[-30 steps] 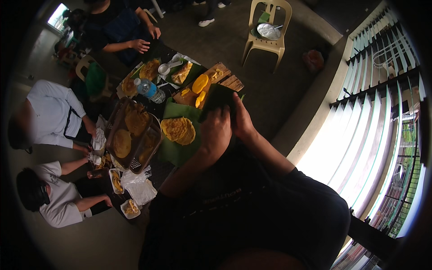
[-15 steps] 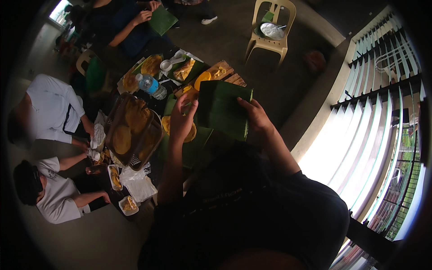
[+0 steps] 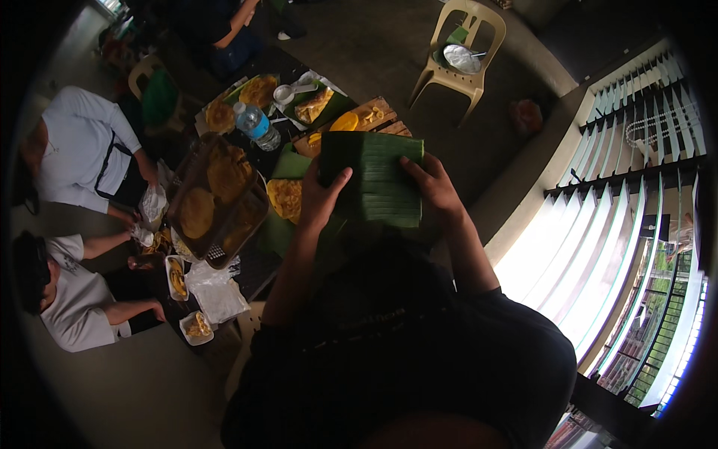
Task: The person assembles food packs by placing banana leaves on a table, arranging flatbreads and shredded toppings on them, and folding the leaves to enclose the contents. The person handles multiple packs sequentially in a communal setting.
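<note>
Left hand (image 3: 321, 202) and right hand (image 3: 437, 188) apart, each pinching one side of a green leaf (image 3: 378, 183). Leaf-handling step, I judge; next move calls for even grip.

left hand (image 3: 323, 196), right hand (image 3: 437, 188), leaf (image 3: 381, 179) between

The left hand (image 3: 323, 199) grips the leaf (image 3: 381, 179) at its left edge, thumb (image 3: 342, 176) against its face. The right hand (image 3: 437, 188) grips its right edge. Both bare forearms (image 3: 295, 258) reach up from below the leaf, converging toward it.
</note>
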Motion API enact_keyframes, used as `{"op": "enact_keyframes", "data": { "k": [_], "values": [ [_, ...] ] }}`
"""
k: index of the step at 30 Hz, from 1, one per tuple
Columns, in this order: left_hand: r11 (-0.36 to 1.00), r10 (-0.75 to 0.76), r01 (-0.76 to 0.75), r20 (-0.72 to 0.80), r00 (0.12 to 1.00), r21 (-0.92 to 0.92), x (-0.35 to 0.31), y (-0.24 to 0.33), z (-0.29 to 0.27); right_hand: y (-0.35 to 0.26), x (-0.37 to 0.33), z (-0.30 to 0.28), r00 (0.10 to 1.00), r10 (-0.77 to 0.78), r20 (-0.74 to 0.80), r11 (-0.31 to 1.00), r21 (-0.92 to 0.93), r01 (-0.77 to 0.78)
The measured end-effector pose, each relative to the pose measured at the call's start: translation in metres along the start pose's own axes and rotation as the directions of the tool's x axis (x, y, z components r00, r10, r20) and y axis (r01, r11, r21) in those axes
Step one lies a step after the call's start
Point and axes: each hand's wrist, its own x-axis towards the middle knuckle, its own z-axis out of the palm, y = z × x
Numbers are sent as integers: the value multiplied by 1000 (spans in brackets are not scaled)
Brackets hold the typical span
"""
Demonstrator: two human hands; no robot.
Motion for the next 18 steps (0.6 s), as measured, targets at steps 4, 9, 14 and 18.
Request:
{"op": "enact_keyframes", "data": {
  "k": [4, 9, 14, 18],
  "values": [
    [1000, 22, -22, -6, 1000, -22, 3, -1, -1, 12, 6, 2, 980, -170, -103, 981, -110, 158],
    [986, -35, 50, 98, 995, -159, 3, -4, -2, 33, 16, -2, 921, -290, -261, 944, -234, 231],
    [991, 77, -41, 285, 955, -131, -6, -13, -9, 27, 19, -7, 894, -381, -236, 885, -373, 278],
    [992, 99, -70, 316, 943, -102, -9, -11, -7, 25, 19, -12, 874, -425, -236, 814, -522, 255]
  ]
}}
